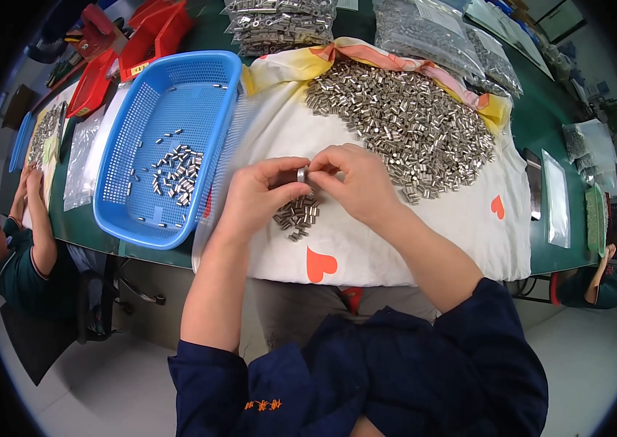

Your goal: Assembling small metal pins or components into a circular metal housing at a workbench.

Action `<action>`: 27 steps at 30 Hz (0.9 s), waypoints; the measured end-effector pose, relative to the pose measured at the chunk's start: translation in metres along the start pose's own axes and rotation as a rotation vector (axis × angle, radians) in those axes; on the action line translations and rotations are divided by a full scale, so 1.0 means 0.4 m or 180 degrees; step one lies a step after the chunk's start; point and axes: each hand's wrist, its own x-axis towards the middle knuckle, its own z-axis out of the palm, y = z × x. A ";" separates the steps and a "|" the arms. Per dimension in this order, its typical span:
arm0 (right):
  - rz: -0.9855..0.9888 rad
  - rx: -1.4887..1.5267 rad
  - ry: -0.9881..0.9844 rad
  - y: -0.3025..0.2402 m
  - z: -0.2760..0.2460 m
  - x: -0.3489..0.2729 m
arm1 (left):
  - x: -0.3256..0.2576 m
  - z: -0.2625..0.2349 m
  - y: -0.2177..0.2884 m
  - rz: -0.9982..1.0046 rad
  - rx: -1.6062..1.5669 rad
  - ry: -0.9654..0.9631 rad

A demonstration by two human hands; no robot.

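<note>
Over the white cloth [432, 240], my left hand [256, 195] pinches a small silvery metal sleeve [302, 175] between thumb and fingers. Right beside it, the fingertips of my right hand [354, 178] are pressed together; whatever they hold is hidden. Beneath my hands lies a little pile of short metal sleeves [301, 217]. A much larger heap of the same sleeves [403, 124] spreads beyond my right hand. To the left stands a blue plastic basket [104, 167], with a scattering of metal sleeves [179, 169] on its bottom.
Clear bags of metal parts [279, 22] and more filled bags [429, 33] line the back. Red bins [150, 40] stand at the far left. A phone [533, 186] and a clear bag [557, 200] lie at right. One person [24, 251] works at left, another [603, 284] at right.
</note>
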 end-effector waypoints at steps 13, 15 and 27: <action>-0.0433 -0.2835 -0.0114 0.108 -0.086 0.121 | 0.005 -0.001 0.000 0.0018 0.0228 -0.0161; -0.0552 -0.2849 -0.0109 0.113 -0.088 0.130 | 0.005 -0.001 0.006 0.0009 0.0216 -0.0172; 0.0491 0.0781 -0.0238 -0.007 0.002 0.003 | 0.012 -0.008 -0.017 0.0189 -0.0314 0.0031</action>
